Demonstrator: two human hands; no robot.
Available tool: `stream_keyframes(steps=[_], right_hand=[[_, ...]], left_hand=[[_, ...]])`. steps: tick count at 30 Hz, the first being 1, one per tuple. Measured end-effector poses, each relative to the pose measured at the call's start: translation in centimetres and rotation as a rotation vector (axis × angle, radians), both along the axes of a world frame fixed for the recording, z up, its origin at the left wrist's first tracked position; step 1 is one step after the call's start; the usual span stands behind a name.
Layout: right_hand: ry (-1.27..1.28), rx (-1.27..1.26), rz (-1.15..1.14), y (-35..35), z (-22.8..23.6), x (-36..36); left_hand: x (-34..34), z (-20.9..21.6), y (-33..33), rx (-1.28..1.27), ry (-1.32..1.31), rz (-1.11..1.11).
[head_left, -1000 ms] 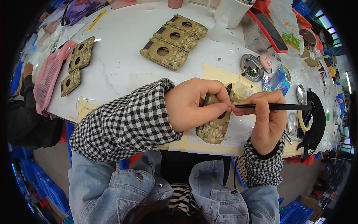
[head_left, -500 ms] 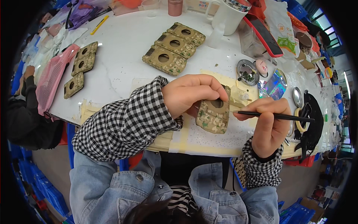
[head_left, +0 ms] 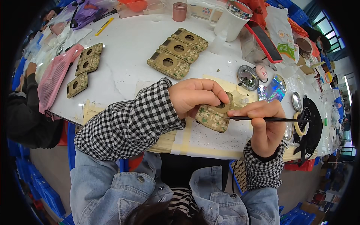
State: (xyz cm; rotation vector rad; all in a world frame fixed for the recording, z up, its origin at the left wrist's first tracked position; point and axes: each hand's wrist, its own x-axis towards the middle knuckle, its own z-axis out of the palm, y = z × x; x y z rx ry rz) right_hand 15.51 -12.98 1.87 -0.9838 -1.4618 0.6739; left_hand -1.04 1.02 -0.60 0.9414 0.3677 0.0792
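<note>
My left hand (head_left: pixel 197 96) is closed around the upper left side of a camouflage-patterned model part (head_left: pixel 213 117), a flat tan-green shell with a round hole. Its fingertips rest close to the hole, partly covering it. In my right hand (head_left: pixel 264 125) a thin black pointed tool (head_left: pixel 279 119) is pinched; I cannot make out whether it is a brush or tweezers. The tool's tip meets the right edge of the part, and the right fingertips are right beside it. Below lies a white dotted sheet (head_left: pixel 202 146) edged with yellow tape.
Several similar camouflage parts (head_left: pixel 168 64) lie beyond my hands, and others (head_left: pixel 77 85) sit at left beside a pink mesh pouch (head_left: pixel 56 84). To the right are a round dish of dark bits (head_left: pixel 248 78), a phone (head_left: pixel 264 43), a white mug (head_left: pixel 231 20) and a black cloth item (head_left: pixel 315 123).
My right hand has moved left, bringing the tool's tip to the part's edge. The held part has tilted slightly. The view has shifted a little.
</note>
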Motion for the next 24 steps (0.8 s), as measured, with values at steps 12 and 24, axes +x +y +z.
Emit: stream_keyframes(steps=[12, 24], right_hand=[[-0.005, -0.004, 0.006, 0.19, -0.08, 0.11], [0.024, 0.000, 0.026, 0.10, -0.16, -0.04]], left_hand=[[0.04, -0.40, -0.02, -0.047, -0.036, 0.000], [-0.03, -0.38, 0.03, -0.018, -0.033, -0.008]])
